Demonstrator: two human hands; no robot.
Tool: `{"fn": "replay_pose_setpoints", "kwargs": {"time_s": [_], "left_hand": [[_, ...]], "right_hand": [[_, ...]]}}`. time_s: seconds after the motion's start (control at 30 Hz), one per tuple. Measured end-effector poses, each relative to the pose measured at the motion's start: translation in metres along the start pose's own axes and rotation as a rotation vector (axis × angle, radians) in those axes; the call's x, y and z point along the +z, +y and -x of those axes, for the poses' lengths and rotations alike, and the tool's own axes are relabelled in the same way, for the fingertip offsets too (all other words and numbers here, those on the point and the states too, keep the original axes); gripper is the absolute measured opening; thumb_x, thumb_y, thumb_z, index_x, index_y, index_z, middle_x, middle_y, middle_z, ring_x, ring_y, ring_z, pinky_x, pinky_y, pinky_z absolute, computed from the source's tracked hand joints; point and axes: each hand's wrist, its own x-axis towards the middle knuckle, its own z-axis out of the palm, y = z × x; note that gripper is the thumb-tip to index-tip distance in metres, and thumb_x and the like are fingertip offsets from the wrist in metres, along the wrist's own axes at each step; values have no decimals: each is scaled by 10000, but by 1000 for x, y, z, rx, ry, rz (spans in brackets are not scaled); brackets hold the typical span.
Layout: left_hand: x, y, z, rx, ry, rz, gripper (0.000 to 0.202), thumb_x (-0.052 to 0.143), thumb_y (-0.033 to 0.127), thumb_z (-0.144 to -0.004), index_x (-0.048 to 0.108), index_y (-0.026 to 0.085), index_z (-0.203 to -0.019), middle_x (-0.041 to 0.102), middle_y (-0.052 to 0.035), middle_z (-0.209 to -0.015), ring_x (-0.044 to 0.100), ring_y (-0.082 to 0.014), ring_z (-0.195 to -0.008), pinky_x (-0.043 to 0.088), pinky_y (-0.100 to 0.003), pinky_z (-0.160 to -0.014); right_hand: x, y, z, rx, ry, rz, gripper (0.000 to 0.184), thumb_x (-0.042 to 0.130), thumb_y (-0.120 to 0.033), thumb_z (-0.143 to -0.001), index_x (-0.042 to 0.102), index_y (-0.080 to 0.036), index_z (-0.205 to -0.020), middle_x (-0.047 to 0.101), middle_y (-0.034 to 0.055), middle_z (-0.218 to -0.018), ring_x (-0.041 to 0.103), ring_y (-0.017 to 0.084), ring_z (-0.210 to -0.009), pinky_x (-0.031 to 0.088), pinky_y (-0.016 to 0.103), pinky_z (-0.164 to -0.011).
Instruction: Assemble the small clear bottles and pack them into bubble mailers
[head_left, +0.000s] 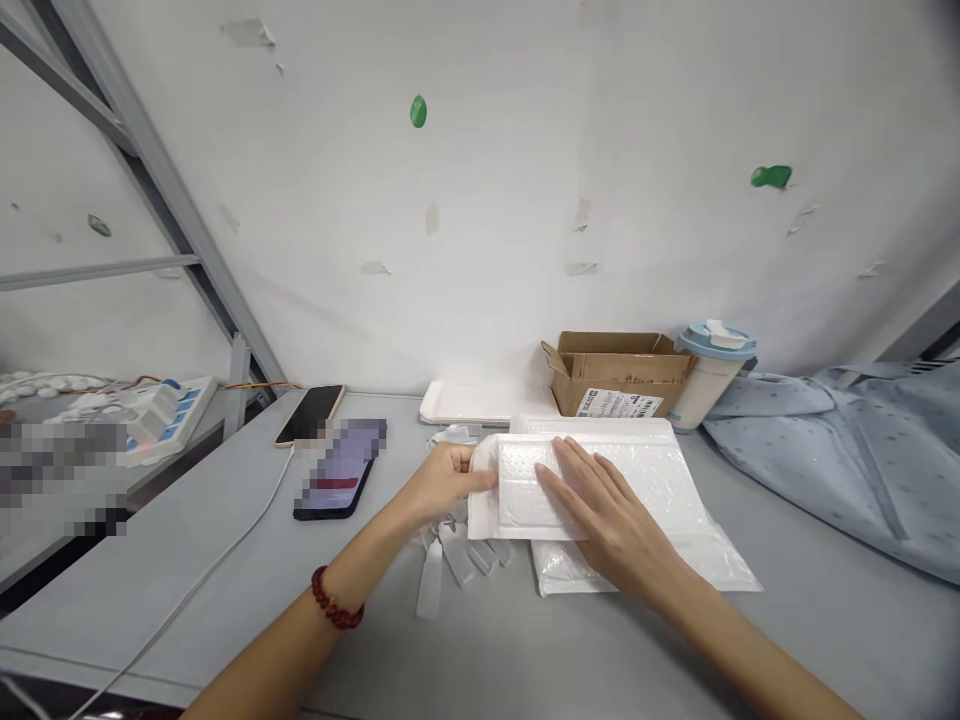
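A white bubble mailer [517,510] lies over other white bubble mailers [667,470] on the grey table. My left hand [442,485] pinches its left edge, thumb on top and fingers curled beneath. Flat on its face rests my right hand [607,510], fingers stretched out and slightly apart. Several small translucent plastic pieces [430,580] are scattered beside and partly under the mailer, near my left wrist. Behind the mailers sits a flat white stack [480,400], its kind unclear.
Two phones, one dark-screened [310,415] and one lit [337,480], lie left with a white cable [217,560]. At the back right stand an open cardboard box [622,365] and a blue-lidded cup [709,375], beside blue fabric [847,450]. A power strip [176,415] is far left.
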Motion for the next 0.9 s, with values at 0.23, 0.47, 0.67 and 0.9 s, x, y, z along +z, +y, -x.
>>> {"fn": "replay_pose_setpoints", "kwargs": {"time_s": [0.23, 0.47, 0.67, 0.9], "left_hand": [[14, 0, 7, 81, -161, -205, 203, 602, 293, -741, 567, 129, -626, 474, 30, -582, 426, -91, -554, 341, -208, -523], [22, -2, 8, 118, -178, -275, 268, 548, 318, -781, 470, 146, -592, 333, 54, -553, 294, -72, -517, 231, -208, -474], [-5, 1, -1, 105, -18, -290, 255, 558, 368, -768, 591, 135, -669, 576, -5, -613, 534, -127, -563, 423, -233, -542], [-88, -11, -15, 98, 569, -996, 265, 441, 258, -776, 677, 160, -846, 709, -84, -839, 637, -224, -822, 461, -311, -762]], "right_hand": [[-11, -13, -4, 18, -145, -44, 790, 504, -101, -671, 245, -162, -1415, 169, 220, -1477, 143, 378, -1355, 263, 604, -990], [-12, -18, -3, 34, -133, -63, 807, 579, -276, -658, 272, -144, -1392, 380, 223, -1285, 320, 395, -1221, 221, 629, -965], [-7, -8, -2, 121, -79, 9, 739, 609, -288, -669, 328, -144, -1338, 422, 187, -1198, 394, 359, -1106, 273, 573, -945], [-1, 5, 1, 219, 13, 36, 522, 518, -174, -744, 395, -122, -1249, 469, 184, -1114, 433, 319, -1038, 361, 476, -861]]}}
